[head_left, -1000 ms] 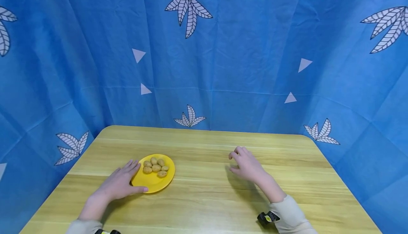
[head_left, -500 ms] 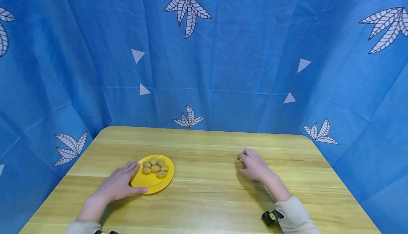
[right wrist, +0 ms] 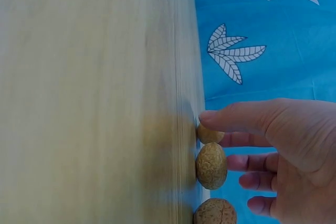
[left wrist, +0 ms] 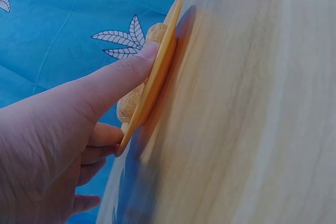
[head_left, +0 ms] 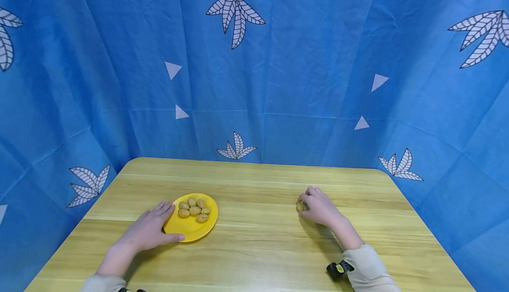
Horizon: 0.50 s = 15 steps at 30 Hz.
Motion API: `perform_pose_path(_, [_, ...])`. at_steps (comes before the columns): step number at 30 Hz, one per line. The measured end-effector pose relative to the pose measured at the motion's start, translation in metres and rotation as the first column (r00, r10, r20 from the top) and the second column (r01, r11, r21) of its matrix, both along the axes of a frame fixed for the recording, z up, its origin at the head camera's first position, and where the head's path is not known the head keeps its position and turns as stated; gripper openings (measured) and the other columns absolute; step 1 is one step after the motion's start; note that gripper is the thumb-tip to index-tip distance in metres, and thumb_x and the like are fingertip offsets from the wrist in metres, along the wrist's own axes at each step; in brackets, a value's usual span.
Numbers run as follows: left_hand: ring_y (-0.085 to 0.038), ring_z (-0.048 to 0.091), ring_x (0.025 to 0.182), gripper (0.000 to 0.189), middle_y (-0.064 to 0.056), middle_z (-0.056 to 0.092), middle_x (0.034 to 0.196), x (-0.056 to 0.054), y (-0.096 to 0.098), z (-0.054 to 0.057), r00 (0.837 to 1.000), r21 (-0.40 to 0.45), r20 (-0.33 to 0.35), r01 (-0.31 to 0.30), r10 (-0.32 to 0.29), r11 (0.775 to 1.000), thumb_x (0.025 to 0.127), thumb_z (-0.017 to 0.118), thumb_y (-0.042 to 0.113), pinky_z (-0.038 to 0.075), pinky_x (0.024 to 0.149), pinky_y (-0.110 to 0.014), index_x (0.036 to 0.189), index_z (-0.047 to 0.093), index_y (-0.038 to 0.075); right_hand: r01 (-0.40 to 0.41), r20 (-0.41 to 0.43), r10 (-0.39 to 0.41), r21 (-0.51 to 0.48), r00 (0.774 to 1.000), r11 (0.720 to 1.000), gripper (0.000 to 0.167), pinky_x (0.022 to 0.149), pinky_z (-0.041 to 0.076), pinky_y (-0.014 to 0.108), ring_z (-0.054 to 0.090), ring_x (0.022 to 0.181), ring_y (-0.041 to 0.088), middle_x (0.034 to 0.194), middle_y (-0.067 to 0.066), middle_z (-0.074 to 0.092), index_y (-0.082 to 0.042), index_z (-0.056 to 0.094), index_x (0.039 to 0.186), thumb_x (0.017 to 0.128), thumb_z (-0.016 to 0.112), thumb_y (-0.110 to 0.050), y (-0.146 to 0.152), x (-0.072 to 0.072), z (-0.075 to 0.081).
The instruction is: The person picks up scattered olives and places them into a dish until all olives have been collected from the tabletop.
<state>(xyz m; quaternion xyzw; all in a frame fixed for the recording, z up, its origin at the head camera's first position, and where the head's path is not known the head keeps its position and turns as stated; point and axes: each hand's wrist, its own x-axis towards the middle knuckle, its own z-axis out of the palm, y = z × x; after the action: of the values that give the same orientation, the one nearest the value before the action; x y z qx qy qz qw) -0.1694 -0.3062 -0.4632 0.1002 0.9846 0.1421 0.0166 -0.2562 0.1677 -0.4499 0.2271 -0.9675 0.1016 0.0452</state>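
"Right grip?"
"Pinching a brown lump, right of centre in the head view; my left grip lies spread along the yellow plate, lower left."
"Plate's contents?"
"Seven lumps. Only the right wrist view shows two more lumps, lower in frame."

Bright, even light fills the head view, leaving a pale sheen on the light wood-grained tabletop and a soft shadow below the bare right hand. Both wrist views look dimmer and softer; a bluish shadow underlies the round yellow plate.
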Motion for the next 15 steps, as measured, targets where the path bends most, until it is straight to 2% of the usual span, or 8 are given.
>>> perform_pose_path(15, [-0.046, 0.027, 0.144, 0.111, -0.025, 0.033, 0.154, -0.0006, 0.0, -0.0012, 1.0, 0.001, -0.014, 0.005, -0.005, 1.0, 0.073, 0.061, 0.078, 0.025, 0.112, -0.069, 0.146, 0.04, -0.003, 0.008, -0.007, -0.008, 0.018, 1.0, 1.0, 0.028, 0.073, 0.041, 0.037, 0.044, 0.087, 0.021, 0.096, 0.005, 0.053, -0.008, 0.07, 0.103, 0.079, 0.08, -0.018, -0.0006, -0.0021, -0.0002])
